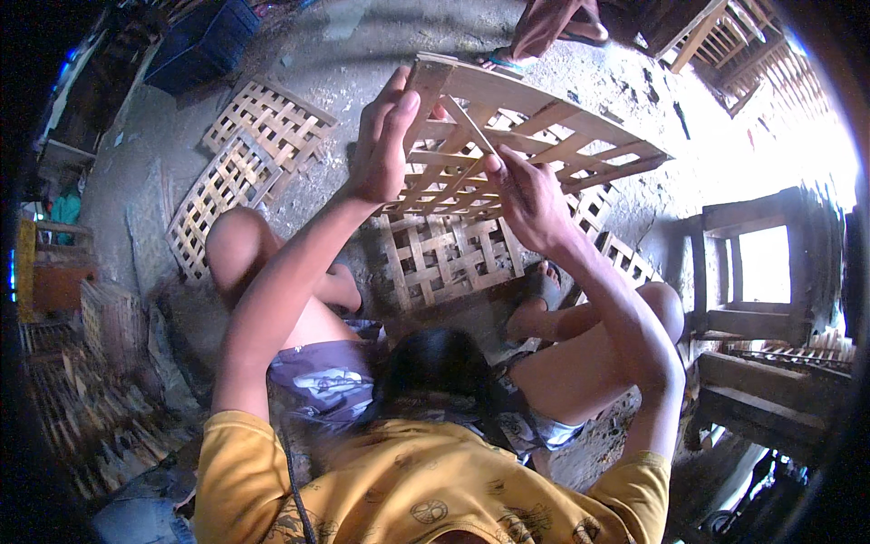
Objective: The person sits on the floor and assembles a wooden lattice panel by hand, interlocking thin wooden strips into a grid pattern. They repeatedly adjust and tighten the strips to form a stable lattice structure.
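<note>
In front of me a woven lattice panel of thin wooden slats is held up, tilted, with a wide flat strip along its upper edge. My left hand grips its left edge, with the thumb on the near side and some of the fingers hidden behind it. A narrow pale wooden stick sits pinched between the thumb and fingers of my right hand. The stick slants up and left across the panel's face, close to the left corner. Whether its far tip touches the slats I cannot tell.
Several similar panels lie on the dusty floor: one lattice panel between my feet, two more overlapping at left. A blue crate stands at the far left. Another person's foot is beyond the panel. Wooden frames stand at right.
</note>
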